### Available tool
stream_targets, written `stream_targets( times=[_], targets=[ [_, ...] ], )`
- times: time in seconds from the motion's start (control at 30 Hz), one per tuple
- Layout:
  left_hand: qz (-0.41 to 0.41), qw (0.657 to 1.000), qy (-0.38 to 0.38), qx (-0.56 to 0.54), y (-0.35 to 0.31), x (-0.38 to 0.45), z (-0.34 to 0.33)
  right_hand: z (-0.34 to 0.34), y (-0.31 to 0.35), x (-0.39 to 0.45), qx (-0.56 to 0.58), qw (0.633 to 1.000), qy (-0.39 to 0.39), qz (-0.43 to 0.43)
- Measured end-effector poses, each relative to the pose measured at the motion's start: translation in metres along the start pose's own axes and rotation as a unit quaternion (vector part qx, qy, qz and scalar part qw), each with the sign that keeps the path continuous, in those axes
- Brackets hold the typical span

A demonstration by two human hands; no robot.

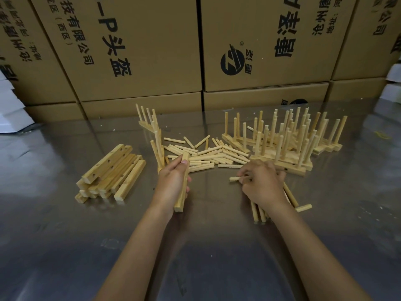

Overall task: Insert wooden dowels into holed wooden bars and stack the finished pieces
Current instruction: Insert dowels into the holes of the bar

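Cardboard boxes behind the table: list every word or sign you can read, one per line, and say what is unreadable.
"-P头盔" on the left-centre box.
"技有限公司" and "(西区)" on that same box.
A round black logo with an ® mark on the right-centre box; its large characters stand inverted and are not surely readable.
The small print at far left is blurred.

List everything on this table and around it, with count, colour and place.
bars with holes: a stack, count unclear, pale wood, table left
loose dowels: a heap, too many to count, pale wood, table centre
finished pieces: a crowded group, pale wood, dowels upright, table right
two more finished pieces: pale wood, behind the left hand
cardboard boxes: several, brown with black print, stacked behind the table
table: one, shiny grey metal
left hand: grips one bar held nearly upright
right hand: holds a bunch of dowels, one pinched at the fingertips
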State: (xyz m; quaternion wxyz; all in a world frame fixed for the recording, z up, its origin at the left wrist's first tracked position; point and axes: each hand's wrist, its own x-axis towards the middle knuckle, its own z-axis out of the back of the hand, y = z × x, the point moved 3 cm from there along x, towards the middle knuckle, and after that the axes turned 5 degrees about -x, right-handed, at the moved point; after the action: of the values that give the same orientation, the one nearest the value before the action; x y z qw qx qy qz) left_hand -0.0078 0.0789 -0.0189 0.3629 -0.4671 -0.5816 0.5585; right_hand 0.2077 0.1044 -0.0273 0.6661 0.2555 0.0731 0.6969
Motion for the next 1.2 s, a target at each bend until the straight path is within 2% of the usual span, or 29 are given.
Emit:
stream_targets(
  times=[0.13, 0.23, 0.33, 0.53, 0.8, 1.07, 1.2],
  targets=[
    [0.034, 0.998, -0.011, -0.05, 0.002, 0.004, 0.002, 0.008, 0.021, -0.009, 0.062, 0.989, -0.053, 0.127],
    [0.048, 0.997, 0.002, -0.065, 0.003, 0.004, 0.001, 0.009, 0.046, -0.024, 0.121, 0.968, -0.045, 0.217],
    [0.053, 0.996, 0.021, -0.07, 0.004, -0.001, -0.004, 0.001, 0.066, -0.036, 0.089, 0.959, -0.037, 0.266],
    [0.046, 0.997, 0.021, -0.056, 0.005, -0.005, -0.013, 0.001, 0.066, -0.038, 0.077, 0.962, -0.068, 0.253],
    [-0.026, 0.999, 0.001, -0.023, 0.001, -0.014, -0.019, 0.001, 0.068, -0.041, 0.081, 0.957, -0.086, 0.265],
    [-0.011, 0.999, 0.019, -0.024, 0.002, -0.018, -0.025, 0.003, 0.062, -0.039, 0.141, 0.96, -0.062, 0.235],
    [-0.025, 0.999, 0.008, -0.018, 0.002, -0.018, -0.026, 0.004, 0.064, -0.037, 0.106, 0.965, -0.097, 0.219]
  ],
)
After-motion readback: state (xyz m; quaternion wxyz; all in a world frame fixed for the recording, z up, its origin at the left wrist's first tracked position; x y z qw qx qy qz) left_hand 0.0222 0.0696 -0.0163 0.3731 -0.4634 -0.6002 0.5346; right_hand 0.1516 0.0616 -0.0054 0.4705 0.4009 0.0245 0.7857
